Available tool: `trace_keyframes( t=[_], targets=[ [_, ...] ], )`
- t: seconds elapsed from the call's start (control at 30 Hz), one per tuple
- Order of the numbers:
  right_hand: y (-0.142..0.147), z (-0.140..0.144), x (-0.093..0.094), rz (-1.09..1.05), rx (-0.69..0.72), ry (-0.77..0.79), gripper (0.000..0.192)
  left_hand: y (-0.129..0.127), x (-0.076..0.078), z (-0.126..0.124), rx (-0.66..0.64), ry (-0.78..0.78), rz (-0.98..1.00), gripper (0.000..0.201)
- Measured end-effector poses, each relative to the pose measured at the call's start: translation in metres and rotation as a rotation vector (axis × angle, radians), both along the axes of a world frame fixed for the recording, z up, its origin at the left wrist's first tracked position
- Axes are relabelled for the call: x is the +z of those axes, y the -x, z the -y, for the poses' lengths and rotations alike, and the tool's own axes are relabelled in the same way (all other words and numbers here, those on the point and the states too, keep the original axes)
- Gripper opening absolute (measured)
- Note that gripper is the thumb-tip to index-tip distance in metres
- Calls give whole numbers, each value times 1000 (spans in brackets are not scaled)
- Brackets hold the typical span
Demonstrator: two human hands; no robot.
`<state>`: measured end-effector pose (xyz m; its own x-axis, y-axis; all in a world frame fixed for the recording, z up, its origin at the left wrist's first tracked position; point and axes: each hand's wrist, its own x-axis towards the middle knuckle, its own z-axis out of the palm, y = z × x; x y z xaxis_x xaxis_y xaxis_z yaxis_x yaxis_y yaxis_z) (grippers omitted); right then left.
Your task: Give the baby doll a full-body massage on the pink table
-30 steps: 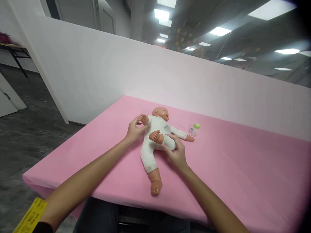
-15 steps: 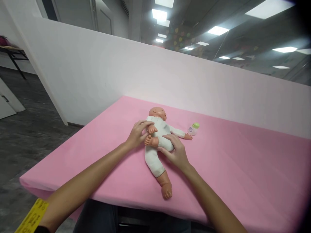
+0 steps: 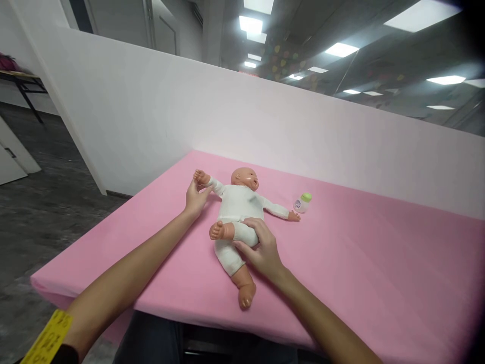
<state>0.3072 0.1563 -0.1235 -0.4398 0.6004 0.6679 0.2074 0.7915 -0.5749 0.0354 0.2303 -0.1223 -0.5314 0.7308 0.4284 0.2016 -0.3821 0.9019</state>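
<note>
Centre of the frame: the baby doll [image 3: 238, 207] lies on its back on the pink worktop [image 3: 379, 273], head toward the white partition wall [image 3: 151, 111]. The left hand [image 3: 195, 198] holds the doll's outstretched arm near the wrist, its grip pinched lightly around it. The right hand [image 3: 261, 250] is cupped over the doll's raised thigh, fingers curled on the white suit (one bare foot sticks up at centre, the other points to the lower edge). Right of the doll, just beside its far hand, lies a small green-capped bottle [image 3: 303, 202].
</note>
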Motion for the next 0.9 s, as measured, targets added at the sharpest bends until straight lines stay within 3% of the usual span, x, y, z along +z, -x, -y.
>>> trace_keyframes(
  t=[0.13,0.4,0.57,0.7,0.9],
  targets=[
    [7,3,-2,-52,16,21,38,3,-2,-4,-15,-4,75,54],
    [-5,-5,5,44,-41,-43,41,-4,5,2,-237,-68,26,52],
    [-14,-11,6,211,-22,-206,47,-8,5,0,-219,-57,81,54],
    [-24,-18,12,323,113,-301,49,-8,4,-2,-199,-43,89,55],
    [-31,-25,15,323,146,-375,42,-13,9,4,-231,-60,-6,56]
  ],
)
